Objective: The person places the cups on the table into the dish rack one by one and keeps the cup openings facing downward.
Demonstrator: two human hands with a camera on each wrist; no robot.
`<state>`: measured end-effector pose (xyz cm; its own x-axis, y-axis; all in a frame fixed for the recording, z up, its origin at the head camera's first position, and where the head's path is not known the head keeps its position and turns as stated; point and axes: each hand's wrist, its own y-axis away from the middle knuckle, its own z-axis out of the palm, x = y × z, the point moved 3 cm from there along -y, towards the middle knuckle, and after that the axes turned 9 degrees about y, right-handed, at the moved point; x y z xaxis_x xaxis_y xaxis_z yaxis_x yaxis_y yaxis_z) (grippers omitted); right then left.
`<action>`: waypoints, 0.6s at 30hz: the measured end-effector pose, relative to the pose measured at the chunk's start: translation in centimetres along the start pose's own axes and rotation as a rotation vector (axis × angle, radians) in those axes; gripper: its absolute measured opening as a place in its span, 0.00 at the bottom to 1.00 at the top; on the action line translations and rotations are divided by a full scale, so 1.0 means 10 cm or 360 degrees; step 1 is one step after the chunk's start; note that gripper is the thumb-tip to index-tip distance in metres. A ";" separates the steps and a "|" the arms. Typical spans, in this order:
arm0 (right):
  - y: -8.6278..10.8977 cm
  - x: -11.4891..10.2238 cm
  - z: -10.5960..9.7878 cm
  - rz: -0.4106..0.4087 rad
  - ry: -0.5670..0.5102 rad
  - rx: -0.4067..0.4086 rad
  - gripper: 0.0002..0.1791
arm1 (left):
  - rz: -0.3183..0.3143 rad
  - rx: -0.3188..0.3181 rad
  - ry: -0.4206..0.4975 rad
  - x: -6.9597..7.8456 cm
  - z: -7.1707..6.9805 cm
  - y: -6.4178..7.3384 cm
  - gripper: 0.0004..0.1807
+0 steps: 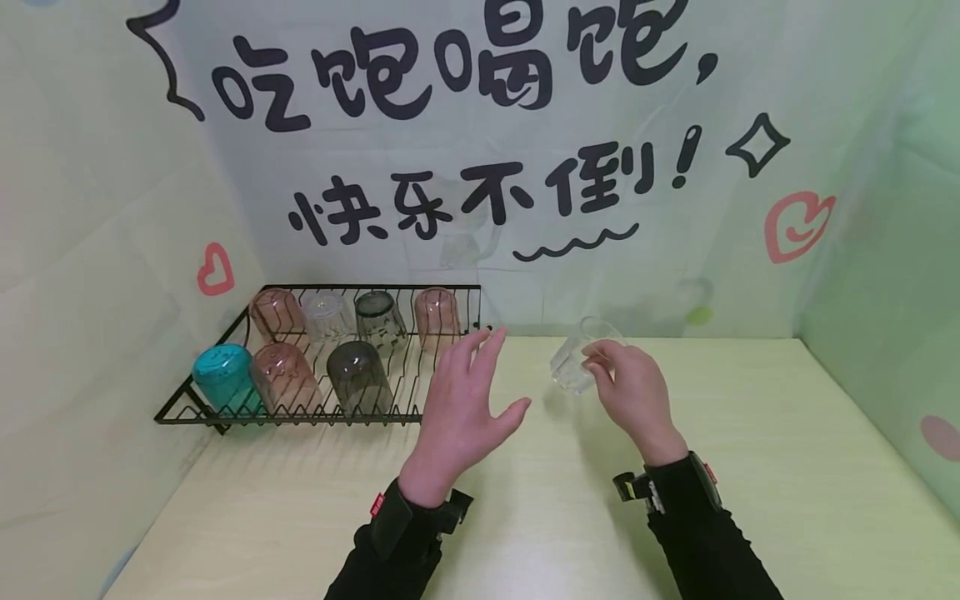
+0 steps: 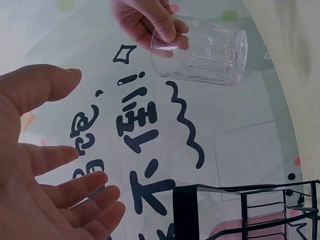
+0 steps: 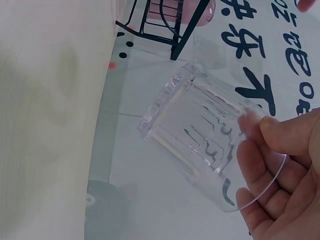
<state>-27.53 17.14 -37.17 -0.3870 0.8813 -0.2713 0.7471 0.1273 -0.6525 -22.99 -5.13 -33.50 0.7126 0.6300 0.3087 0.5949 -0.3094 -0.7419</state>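
Observation:
My right hand point(image 1: 633, 396) pinches a clear glass cup point(image 1: 572, 367) near its rim, thumb on one side and fingers on the other. Tilted on its side above the table, the cup points its thick ribbed base toward the left and down, as the right wrist view also shows with the cup point(image 3: 180, 125). My left hand point(image 1: 459, 408) holds nothing; its fingers are spread and the thumb stands apart. It hovers by the right front corner of a black wire rack point(image 1: 405, 418), overlapping it in the head view.
Several cups stand upside down on the rack: a teal cup point(image 1: 223, 375), pink ones such as the front pink cup point(image 1: 285, 375), a dark grey cup point(image 1: 358, 375) and a clear cup point(image 1: 327, 317). The pale table point(image 1: 750, 467) meets a printed cloth backdrop point(image 1: 375, 167).

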 end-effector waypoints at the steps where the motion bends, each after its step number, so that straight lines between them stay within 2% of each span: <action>1: 0.00 -0.02 -0.02 -0.0005 -0.0010 0.0011 0.10 | 0.0011 0.0012 -0.0002 0.00 -0.01 0.00 0.44; 9: 0.00 -0.10 -0.15 -0.0044 -0.0077 0.0108 0.11 | 0.0005 0.0022 0.0044 -0.03 -0.04 -0.01 0.44; 18: 0.00 -0.18 -0.33 -0.0104 -0.0120 0.0247 0.11 | 0.0052 0.0066 0.0137 -0.03 -0.08 -0.06 0.44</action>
<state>-25.04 17.02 -34.37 -0.4759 0.8360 -0.2731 0.6290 0.1065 -0.7701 -23.28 -5.66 -32.67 0.7617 0.5559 0.3329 0.5564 -0.2979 -0.7756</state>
